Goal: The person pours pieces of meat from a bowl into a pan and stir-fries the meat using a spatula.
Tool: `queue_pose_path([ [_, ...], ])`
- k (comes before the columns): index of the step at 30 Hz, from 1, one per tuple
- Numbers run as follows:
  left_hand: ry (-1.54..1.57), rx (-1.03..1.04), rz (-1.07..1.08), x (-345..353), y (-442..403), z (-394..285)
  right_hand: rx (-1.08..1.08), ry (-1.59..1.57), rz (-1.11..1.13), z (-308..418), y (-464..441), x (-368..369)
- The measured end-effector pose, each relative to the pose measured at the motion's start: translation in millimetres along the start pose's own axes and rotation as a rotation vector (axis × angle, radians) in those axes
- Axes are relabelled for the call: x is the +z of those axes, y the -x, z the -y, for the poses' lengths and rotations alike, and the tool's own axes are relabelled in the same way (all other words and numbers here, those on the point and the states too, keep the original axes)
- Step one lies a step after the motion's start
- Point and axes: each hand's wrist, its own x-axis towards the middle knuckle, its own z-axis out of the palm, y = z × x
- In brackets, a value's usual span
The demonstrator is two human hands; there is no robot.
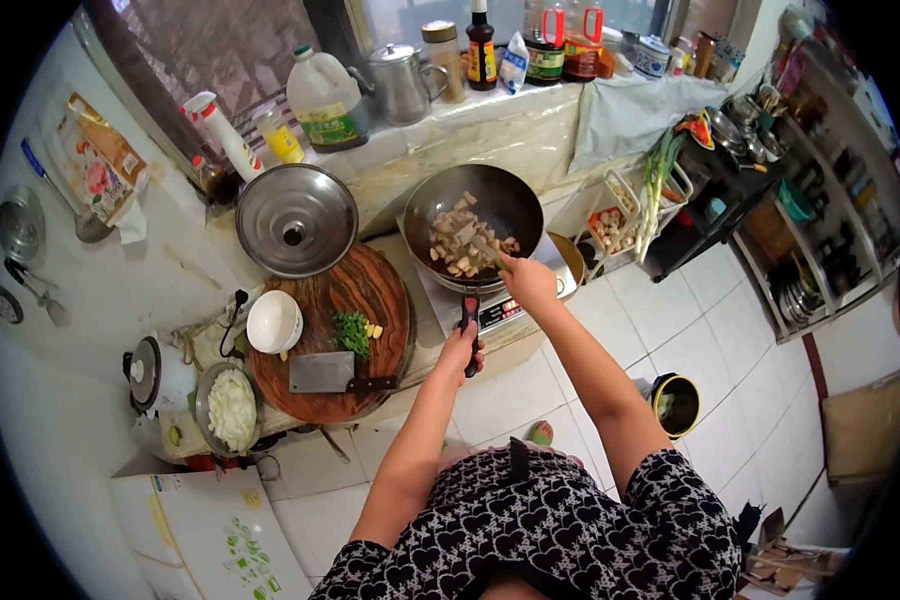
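A dark wok (518, 205) sits on an induction cooker (440, 305) with a red lit display. My left hand (457, 352) is closed around the wok's black handle (470, 312). Inside the wok lie browned, chopped meat pieces (458, 264). My right hand (527, 281) reaches over the near rim, its fingers wrapped round a spatula (486, 248) whose blade is among the meat. Left of the wok, a round wooden chopping board (375, 285) carries a cleaver (322, 373), chopped green herbs (351, 332), small yellow pieces (373, 330) and a white bowl (274, 322).
A large metal lid (297, 220) leans behind the board. A bowl of pale sliced vegetable (232, 408) stands at the counter's left. Bottles, a metal pitcher (402, 85) and an oil jug (322, 105) line the ledge. A bin (675, 405) stands on the floor.
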Motion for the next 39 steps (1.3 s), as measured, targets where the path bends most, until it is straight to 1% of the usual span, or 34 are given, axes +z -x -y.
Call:
queue_pose_path([
  [1,0.000,-0.005,-0.008,0.6,0.8,-1.3,0.001,-0.025,-0.063,-0.7,-2.7,4.5],
  [5,-0.003,-0.004,-0.024,1.3,2.1,-2.2,0.033,-0.027,-0.047,9.6,10.0,-7.5],
  [7,0.001,0.002,-0.015,-1.7,-2.7,2.2,-0.043,-0.102,-0.008,11.2,19.2,-8.0],
  [8,-0.002,0.012,-0.004,-1.7,-2.5,1.5,-0.043,-0.101,-0.006,11.4,23.4,-7.4],
  [10,-0.003,0.005,-0.007,-1.1,-0.8,0.2,-0.117,-0.045,0.022,11.2,28.7,-7.7],
  [11,-0.002,-0.002,-0.009,-1.0,-0.2,-1.0,-0.095,-0.008,0.056,9.6,30.4,-13.4],
  [14,0.002,0.008,-0.003,-1.6,-1.1,0.2,-0.100,0.022,0.056,-5.0,37.3,-35.3],
  [15,0.005,0.007,-0.002,-1.3,-1.1,0.8,-0.111,0.022,0.006,-8.6,41.4,-42.5],
  [16,0.012,0.006,-0.001,-1.4,-1.0,0.9,-0.112,0.024,0.008,-11.4,45.5,-51.3],
  [18,0.025,0.008,-0.006,-2.1,-0.3,0.0,-0.024,-0.041,0.027,-11.8,51.0,-70.1],
  [19,0.012,0.012,-0.008,-1.9,0.0,0.0,0.014,-0.058,0.076,-9.4,52.2,-77.7],
  [20,-0.003,0.014,-0.007,-1.5,-0.1,0.2,0.016,-0.060,0.078,-9.0,51.7,-75.9],
  [22,-0.007,0.005,-0.008,-1.7,-1.1,-0.1,-0.051,0.015,0.094,-6.9,51.3,-67.5],
  [23,-0.008,0.001,-0.009,-1.5,-1.6,0.4,-0.021,-0.004,0.138,-2.4,48.6,-60.5],
  [25,-0.010,-0.010,-0.008,-0.6,-1.7,0.5,-0.024,-0.024,0.089,-6.2,38.8,-35.6],
  [30,-0.008,-0.006,0.001,-2.7,-2.5,0.4,0.023,-0.024,0.067,9.1,32.9,-40.9],
  [32,-0.005,-0.011,-0.015,-2.6,-2.0,-0.2,-0.010,-0.077,-0.049,9.9,33.5,-35.7],
  [33,-0.005,-0.012,-0.015,-3.0,-3.1,1.0,-0.005,-0.033,-0.001,9.5,32.5,-31.4],
  [34,-0.003,-0.016,-0.003,-3.9,-4.5,1.3,-0.006,-0.033,-0.001,6.6,33.5,-27.1],
  [36,-0.001,-0.016,0.008,-4.5,-3.8,-0.7,-0.024,-0.027,0.076,-1.0,39.1,-24.5],
  [39,0.002,-0.014,-0.003,-3.9,-3.0,0.4,-0.012,-0.006,0.074,-12.8,50.1,-39.9],
])
